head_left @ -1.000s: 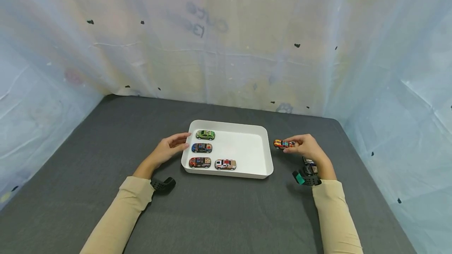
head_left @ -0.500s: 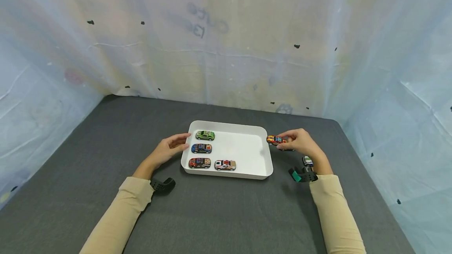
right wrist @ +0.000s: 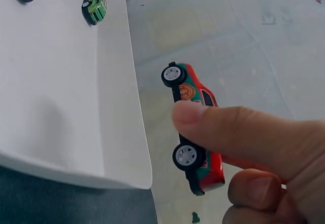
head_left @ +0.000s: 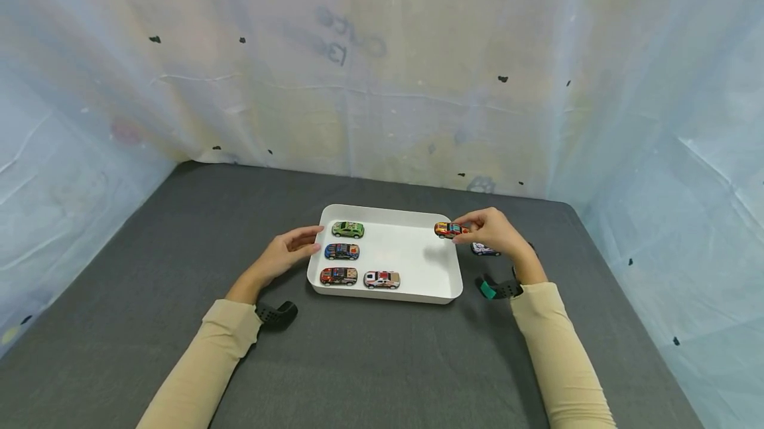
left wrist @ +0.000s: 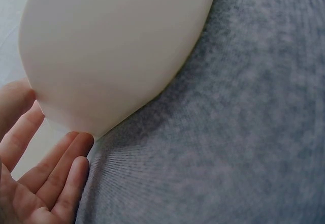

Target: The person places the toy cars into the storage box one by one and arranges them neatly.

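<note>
My right hand (head_left: pixel 494 231) pinches a red and yellow toy car (head_left: pixel 450 230) between thumb and fingers. The car is raised above the right end of a white tray (head_left: pixel 412 296); the right wrist view shows its red and green side and wheels. My left hand (head_left: pixel 285 253) touches the tray's left wall with fairly straight fingers (left wrist: pixel 68 176). On the tray's left side lie a green toy car (head_left: pixel 347 229), a blue toy car (head_left: pixel 342 252) and a dark red toy car (head_left: pixel 338 276). A white and red toy car (head_left: pixel 382 280) stands beside the dark red one.
A white and dark toy car (head_left: pixel 485 249) lies on the grey cloth (head_left: pixel 382 363) right of the tray, partly hidden by my right hand. Something dark behind the right wrist is mostly hidden. Pale plastic sheeting (head_left: pixel 382 117) hangs along the back and sides.
My right hand has moved left with the red and yellow toy car, from beside the tray to over its right end. The white and dark toy car has come into view. The left hand stays put.
</note>
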`<state>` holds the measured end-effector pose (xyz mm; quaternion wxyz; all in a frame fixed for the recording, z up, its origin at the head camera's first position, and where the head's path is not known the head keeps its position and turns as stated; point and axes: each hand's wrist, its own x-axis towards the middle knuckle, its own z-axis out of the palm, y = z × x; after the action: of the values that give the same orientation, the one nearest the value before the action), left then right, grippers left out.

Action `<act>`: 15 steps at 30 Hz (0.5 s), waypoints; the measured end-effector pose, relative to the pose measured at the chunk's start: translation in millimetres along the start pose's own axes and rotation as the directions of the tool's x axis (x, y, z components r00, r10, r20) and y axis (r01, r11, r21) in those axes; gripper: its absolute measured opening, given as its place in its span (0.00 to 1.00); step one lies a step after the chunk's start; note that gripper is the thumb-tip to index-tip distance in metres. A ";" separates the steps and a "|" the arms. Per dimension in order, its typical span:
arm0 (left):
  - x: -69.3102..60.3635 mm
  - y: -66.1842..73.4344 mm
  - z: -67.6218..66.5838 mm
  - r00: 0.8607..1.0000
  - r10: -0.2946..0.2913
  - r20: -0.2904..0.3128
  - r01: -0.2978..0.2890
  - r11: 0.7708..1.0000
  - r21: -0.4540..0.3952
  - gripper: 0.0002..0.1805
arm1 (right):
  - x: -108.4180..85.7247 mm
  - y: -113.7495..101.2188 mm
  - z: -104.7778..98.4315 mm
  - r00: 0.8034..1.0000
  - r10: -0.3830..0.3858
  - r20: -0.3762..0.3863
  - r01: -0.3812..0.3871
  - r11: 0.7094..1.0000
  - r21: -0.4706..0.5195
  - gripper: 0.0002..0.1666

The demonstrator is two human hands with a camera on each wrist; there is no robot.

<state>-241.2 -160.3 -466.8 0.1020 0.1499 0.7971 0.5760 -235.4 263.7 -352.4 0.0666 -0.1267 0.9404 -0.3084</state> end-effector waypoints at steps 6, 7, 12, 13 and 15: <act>0.2 0.2 -0.5 1.000 -0.003 -0.004 0.003 1.000 0.004 0.30 | 9.7 -5.3 8.8 0.999 -0.045 0.015 0.044 0.998 0.054 0.23; 0.0 0.3 -0.6 1.000 -0.004 -0.005 0.004 1.000 0.008 0.30 | 11.3 -6.1 10.7 0.999 -0.046 0.021 0.044 0.996 0.075 0.23; -1.2 1.0 0.0 1.000 -0.008 -0.005 0.008 1.000 0.030 0.31 | 19.0 -11.8 20.2 0.998 -0.059 0.026 0.053 0.983 0.174 0.24; -1.3 1.0 0.1 1.000 -0.009 -0.006 0.009 0.999 0.031 0.30 | 20.5 -13.2 22.1 0.998 -0.062 0.025 0.056 0.980 0.190 0.24; -1.5 0.9 0.0 1.000 -0.011 -0.008 0.011 0.999 0.030 0.30 | 23.7 -15.9 26.2 0.997 -0.067 0.026 0.060 0.977 0.204 0.24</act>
<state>-239.8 -160.6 -466.0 0.0999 0.1447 0.8068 0.5640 -249.6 230.0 -365.1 0.0848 -0.1542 0.8982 -0.4027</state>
